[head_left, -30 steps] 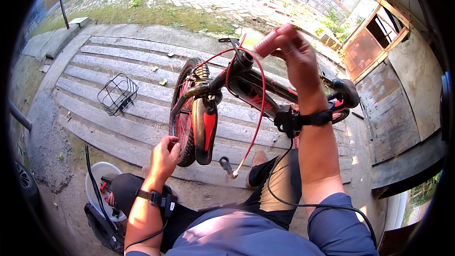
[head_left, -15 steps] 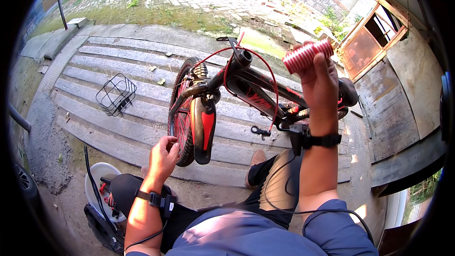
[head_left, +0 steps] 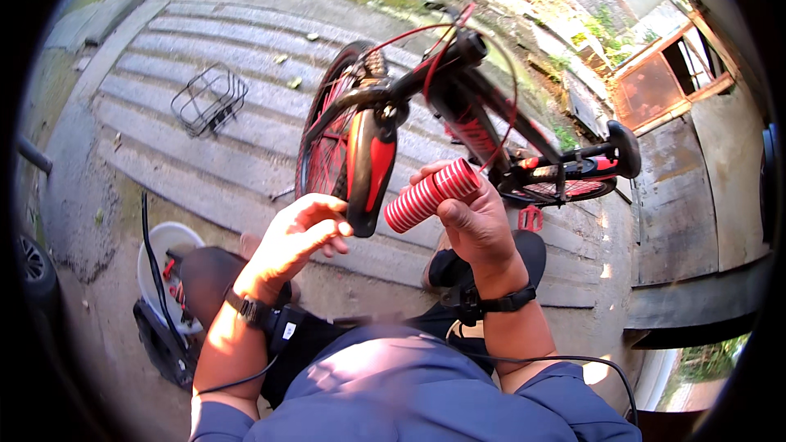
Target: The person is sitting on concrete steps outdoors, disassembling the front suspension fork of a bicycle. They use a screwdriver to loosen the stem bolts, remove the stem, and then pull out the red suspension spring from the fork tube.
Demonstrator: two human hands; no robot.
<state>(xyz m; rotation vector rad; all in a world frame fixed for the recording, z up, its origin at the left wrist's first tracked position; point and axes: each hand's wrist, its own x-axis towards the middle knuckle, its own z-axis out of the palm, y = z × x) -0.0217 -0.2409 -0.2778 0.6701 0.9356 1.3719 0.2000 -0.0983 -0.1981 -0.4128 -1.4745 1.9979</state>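
Note:
My right hand (head_left: 479,225) is closed round a red-and-white ribbed tube (head_left: 432,196), held tilted in front of me with its upper end to the right. To its left is my left hand (head_left: 299,237), palm turned inward, fingers loosely bent and apart, with nothing in them. It is beside the lower tip of the front mudguard (head_left: 372,164), black and red; whether they touch I cannot tell. Beyond both hands, a black-and-red bicycle (head_left: 471,119) rests on the slabs with its front wheel (head_left: 315,143) toward the left. Red cables loop about its head tube (head_left: 471,47).
A black wire basket (head_left: 209,102) lies on the striped concrete slabs at left. Near my left knee stands a white bucket (head_left: 182,237) with tools in it. A car wheel (head_left: 37,270) shows at the left edge. Wooden boards (head_left: 679,196) stand along the right.
My right hand has come down and left with the ribbed tube, from high up to in front of me. My left hand has moved up and right. The view has shifted over the bicycle.

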